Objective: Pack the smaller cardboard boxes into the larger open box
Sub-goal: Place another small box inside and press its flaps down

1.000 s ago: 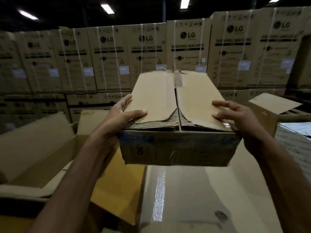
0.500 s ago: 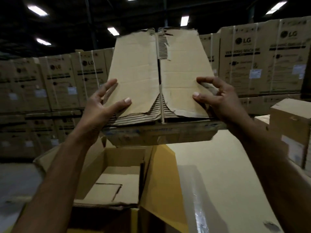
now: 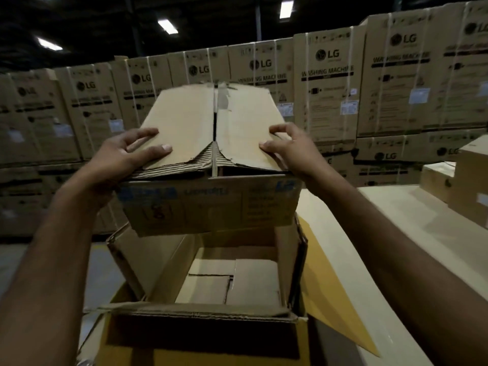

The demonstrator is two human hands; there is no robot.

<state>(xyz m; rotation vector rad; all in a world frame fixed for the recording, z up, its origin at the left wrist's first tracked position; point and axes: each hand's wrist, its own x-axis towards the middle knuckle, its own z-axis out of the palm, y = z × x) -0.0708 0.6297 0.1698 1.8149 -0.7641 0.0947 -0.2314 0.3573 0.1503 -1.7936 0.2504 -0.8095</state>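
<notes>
I hold a smaller cardboard box with closed, torn top flaps and blue print on its near side, in the air just above the larger open box. My left hand grips its left top edge, thumb lying on the flap. My right hand grips the right top edge, thumb on the flap and fingers curled over the side. Inside the open box the bottom flaps show bare.
A wall of stacked LG washing-machine cartons fills the background. On the right a large pale carton top carries small boxes. A yellowish flap of the open box leans out to the right. Grey floor lies at left.
The held box has come down from a raised, tilted position and now sits level over the open box's mouth. My view has dropped, so the open box shows more fully.
</notes>
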